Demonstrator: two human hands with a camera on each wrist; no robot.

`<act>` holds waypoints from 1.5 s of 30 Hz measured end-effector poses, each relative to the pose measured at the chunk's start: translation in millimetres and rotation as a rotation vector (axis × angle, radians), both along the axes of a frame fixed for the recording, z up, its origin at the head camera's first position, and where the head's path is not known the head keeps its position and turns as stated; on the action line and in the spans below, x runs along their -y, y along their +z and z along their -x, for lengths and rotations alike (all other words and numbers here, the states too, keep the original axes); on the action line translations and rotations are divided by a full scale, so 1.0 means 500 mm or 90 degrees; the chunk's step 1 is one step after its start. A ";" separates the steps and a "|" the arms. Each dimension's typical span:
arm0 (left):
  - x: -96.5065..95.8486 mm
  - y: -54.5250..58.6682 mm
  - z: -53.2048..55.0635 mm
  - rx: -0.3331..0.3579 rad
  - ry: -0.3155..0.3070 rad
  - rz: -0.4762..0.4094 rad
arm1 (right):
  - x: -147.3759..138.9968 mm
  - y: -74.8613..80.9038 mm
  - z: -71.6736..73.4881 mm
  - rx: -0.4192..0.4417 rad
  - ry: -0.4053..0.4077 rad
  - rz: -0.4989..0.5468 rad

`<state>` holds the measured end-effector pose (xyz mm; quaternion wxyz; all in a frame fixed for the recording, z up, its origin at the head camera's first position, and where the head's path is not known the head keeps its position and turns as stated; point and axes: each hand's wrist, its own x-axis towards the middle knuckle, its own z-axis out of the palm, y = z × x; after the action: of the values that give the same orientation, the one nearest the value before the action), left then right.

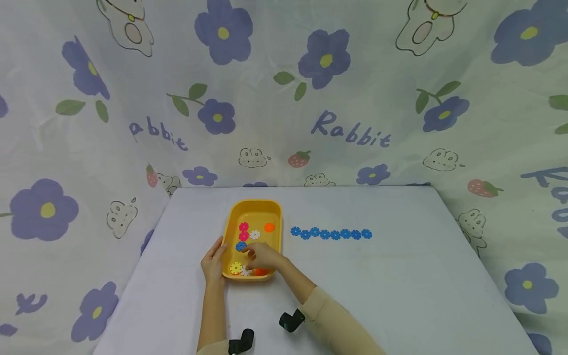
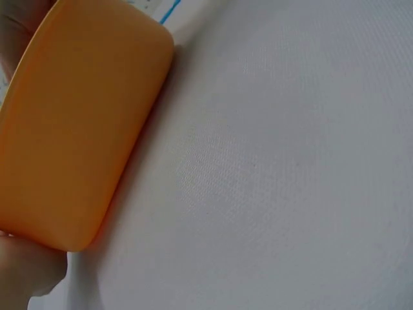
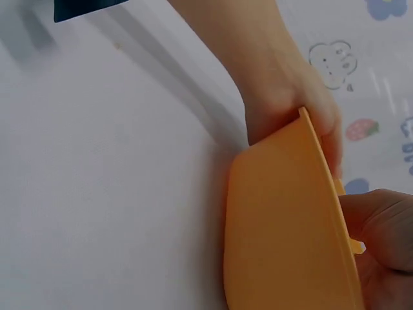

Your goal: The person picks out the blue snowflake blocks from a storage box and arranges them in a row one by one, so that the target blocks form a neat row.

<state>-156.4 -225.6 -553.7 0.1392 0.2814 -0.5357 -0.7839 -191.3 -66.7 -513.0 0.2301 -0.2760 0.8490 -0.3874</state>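
My left hand (image 1: 212, 265) grips the left side of a yellow tray (image 1: 280, 222), thumb at the rim. The tray's outer wall (image 2: 77, 123) fills the left of the left wrist view. Over the tray reaches my right hand (image 1: 265, 256), its thumb and forefinger apart and the fingertips right at a blue snowflake disc (image 1: 240, 246). Around it in the tray lie pink discs (image 1: 243, 235), a white disc (image 1: 255, 234), an orange disc (image 1: 269, 227) and a yellow disc (image 1: 236, 267). More white and orange discs are partly hidden under the right hand.
Right of the tray, several blue snowflake discs (image 1: 335, 235) form a joined wavy row on the white table (image 1: 399, 286). A patterned curtain (image 1: 284, 108) with flowers and rabbits hangs behind and at both sides. Black camera mounts (image 1: 290, 321) sit on the wrists.
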 end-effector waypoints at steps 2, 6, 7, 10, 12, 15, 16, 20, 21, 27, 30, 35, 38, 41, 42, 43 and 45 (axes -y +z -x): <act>-0.001 0.000 0.000 -0.001 -0.001 0.001 | 0.012 -0.006 -0.001 0.004 -0.002 -0.028; -0.003 -0.001 0.001 -0.007 0.006 0.003 | 0.029 -0.016 -0.005 0.023 -0.004 -0.030; -0.004 -0.001 0.001 -0.012 0.008 0.001 | 0.032 -0.018 -0.006 0.027 0.001 -0.026; -0.005 -0.001 0.000 -0.023 0.013 0.001 | 0.040 -0.023 -0.007 0.039 0.017 -0.016; -0.005 -0.001 -0.001 -0.029 0.014 -0.003 | 0.044 -0.027 -0.006 0.040 0.026 -0.011; -0.004 -0.001 -0.002 -0.030 0.017 -0.007 | 0.051 -0.034 -0.006 0.047 0.035 -0.007; -0.004 0.000 -0.003 -0.030 0.016 -0.009 | 0.053 -0.036 -0.005 0.044 0.042 -0.010; -0.003 0.000 -0.004 -0.032 0.016 -0.017 | 0.060 -0.041 -0.004 0.046 0.061 -0.016; -0.003 0.000 -0.005 -0.033 0.014 -0.019 | 0.061 -0.042 -0.004 0.044 0.066 -0.018; -0.001 -0.002 -0.005 -0.028 0.018 -0.010 | 0.066 -0.044 -0.006 0.037 0.062 -0.012; -0.001 -0.001 -0.005 -0.025 0.019 -0.005 | 0.065 -0.044 -0.007 0.051 0.023 0.014; -0.002 0.001 -0.001 -0.023 0.012 -0.013 | 0.058 -0.044 -0.003 0.064 -0.090 0.109; -0.002 0.000 0.002 -0.027 0.014 -0.015 | 0.053 -0.045 0.002 0.049 -0.120 0.157; -0.001 -0.001 0.003 -0.031 0.019 -0.013 | 0.049 -0.046 0.004 0.088 -0.137 0.224; -0.001 -0.002 0.004 -0.032 0.020 -0.011 | 0.048 -0.046 0.004 0.100 -0.144 0.242; -0.001 -0.002 0.004 -0.030 0.021 -0.008 | 0.047 -0.046 0.004 0.107 -0.152 0.256; -0.002 -0.003 0.004 -0.026 0.022 -0.005 | 0.046 -0.045 0.004 0.121 -0.175 0.278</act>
<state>-158.6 -224.7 -555.1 0.1625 0.2749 -0.5248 -0.7891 -193.4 -89.6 -535.5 0.1891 -0.1639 0.7493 -0.6131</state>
